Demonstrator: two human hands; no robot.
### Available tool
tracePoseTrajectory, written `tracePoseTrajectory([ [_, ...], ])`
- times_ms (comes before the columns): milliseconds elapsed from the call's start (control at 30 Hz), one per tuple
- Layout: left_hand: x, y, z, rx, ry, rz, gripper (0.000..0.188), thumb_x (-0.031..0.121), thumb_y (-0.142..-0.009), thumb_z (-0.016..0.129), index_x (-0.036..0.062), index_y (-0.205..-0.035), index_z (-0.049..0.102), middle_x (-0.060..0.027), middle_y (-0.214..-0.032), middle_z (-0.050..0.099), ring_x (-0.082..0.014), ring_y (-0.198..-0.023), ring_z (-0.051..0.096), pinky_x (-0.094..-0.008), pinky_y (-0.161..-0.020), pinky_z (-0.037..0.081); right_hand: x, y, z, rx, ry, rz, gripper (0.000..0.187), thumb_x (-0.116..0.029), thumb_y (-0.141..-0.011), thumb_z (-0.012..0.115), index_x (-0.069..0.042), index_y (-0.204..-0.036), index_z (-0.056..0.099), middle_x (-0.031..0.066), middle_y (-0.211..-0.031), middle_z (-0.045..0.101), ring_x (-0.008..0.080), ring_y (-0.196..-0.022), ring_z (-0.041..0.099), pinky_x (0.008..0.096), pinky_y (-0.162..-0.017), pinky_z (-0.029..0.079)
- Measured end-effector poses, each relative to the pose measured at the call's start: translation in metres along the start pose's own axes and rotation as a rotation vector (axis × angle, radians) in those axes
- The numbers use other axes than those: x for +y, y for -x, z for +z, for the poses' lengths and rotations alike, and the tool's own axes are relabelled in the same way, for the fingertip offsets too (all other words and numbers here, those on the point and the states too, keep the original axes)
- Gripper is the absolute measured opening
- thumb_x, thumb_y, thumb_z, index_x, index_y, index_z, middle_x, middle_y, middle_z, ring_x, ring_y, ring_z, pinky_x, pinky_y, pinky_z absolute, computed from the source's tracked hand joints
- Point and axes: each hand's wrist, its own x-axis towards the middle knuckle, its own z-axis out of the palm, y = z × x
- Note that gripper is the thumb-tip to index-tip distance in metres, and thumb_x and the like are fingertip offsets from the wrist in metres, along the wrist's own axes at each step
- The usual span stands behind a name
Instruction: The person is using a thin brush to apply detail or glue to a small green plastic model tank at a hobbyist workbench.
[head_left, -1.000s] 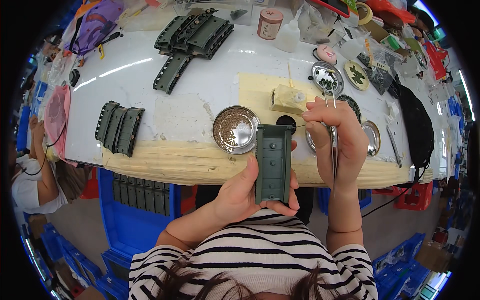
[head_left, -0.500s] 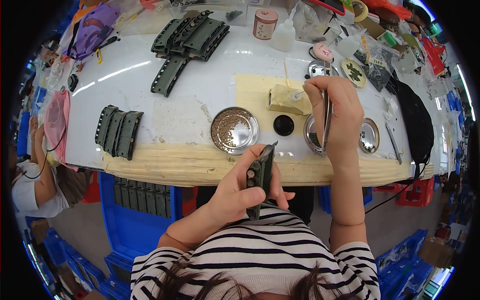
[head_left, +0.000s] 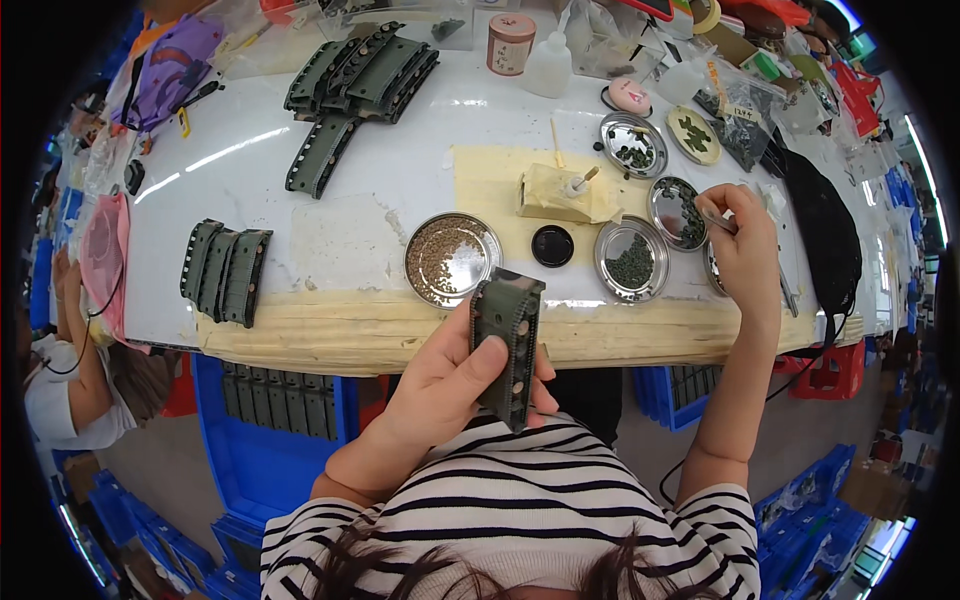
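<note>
My left hand (head_left: 440,385) is closed around a long dark green moulded part (head_left: 506,340) with toothed, track-like edges and small round brown discs, held tilted above the table's front edge. My right hand (head_left: 745,245) pinches metal tweezers (head_left: 720,221) beside a round tin dish of dark green pieces (head_left: 679,214); whether the tips hold anything is too small to tell. Nearer me lies a dish of tiny green parts (head_left: 631,262). A dish of brown bits (head_left: 452,262) sits beyond my left hand. A stick (head_left: 591,174) stands in a small pot on a tape-wrapped block (head_left: 560,197).
Similar green parts are stacked at the back (head_left: 360,75) and grouped at the left (head_left: 226,272). A black lid (head_left: 552,246), a white squeeze bottle (head_left: 548,66) and a pink tin (head_left: 510,44) stand around. A blue crate (head_left: 240,470) sits below the table; another person (head_left: 80,390) is at left.
My right hand has moved right, from the pot to the dark-piece dish, letting go of the stick and keeping the tweezers. My left hand has turned the green part to show its broad face.
</note>
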Motion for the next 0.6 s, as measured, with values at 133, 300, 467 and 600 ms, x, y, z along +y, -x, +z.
tracePoseTrajectory([
  [133, -0.001, 0.0, -0.004, -0.069, -0.032, -0.016, 0.046, 0.02, -0.099, 0.046, 0.0065, -0.138, 0.027, -0.0213, -0.106, 0.059, -0.0291, -0.089, 0.066, -0.0397, -0.075, 0.057, 0.013, -0.013, 0.001, -0.168, 0.073, 0.031, 0.017, -0.011, -0.083, 0.065, 0.003, -0.091, 0.058, 0.0087, -0.078, 0.058, 0.0179, -0.07, 0.053, 0.0302, -0.067, 0.044],
  [300, -0.001, 0.001, 0.006, 0.05, -0.095, -0.014, 0.041, 0.02, -0.098, 0.046, 0.0057, -0.134, 0.031, -0.0221, -0.107, 0.059, -0.0307, -0.093, 0.066, -0.0425, -0.077, 0.058, 0.025, -0.024, 0.0, -0.297, 0.06, -0.01, 0.014, -0.007, -0.082, 0.064, 0.002, -0.088, 0.055, 0.0105, -0.078, 0.055, 0.0213, -0.07, 0.053, 0.0319, -0.066, 0.044],
  [467, -0.005, -0.002, 0.008, 0.121, -0.161, 0.075, 0.037, 0.014, -0.098, 0.046, 0.005, -0.132, 0.034, -0.0196, -0.109, 0.059, -0.0293, -0.1, 0.064, -0.0408, -0.084, 0.056, 0.008, -0.012, 0.007, -0.217, 0.266, -0.178, 0.013, -0.005, -0.08, 0.06, -0.001, -0.088, 0.05, 0.0159, -0.085, 0.057, 0.037, -0.074, 0.058, 0.0433, -0.066, 0.045],
  [600, -0.006, -0.003, 0.007, 0.119, -0.213, 0.147, 0.034, 0.011, -0.098, 0.046, 0.0039, -0.129, 0.036, -0.0188, -0.11, 0.059, -0.028, -0.101, 0.063, -0.0393, -0.087, 0.055, 0.001, -0.007, 0.014, -0.186, 0.349, -0.208, 0.018, 0.002, -0.077, 0.057, -0.002, -0.092, 0.046, 0.0155, -0.086, 0.056, 0.0375, -0.074, 0.058, 0.0442, -0.065, 0.045],
])
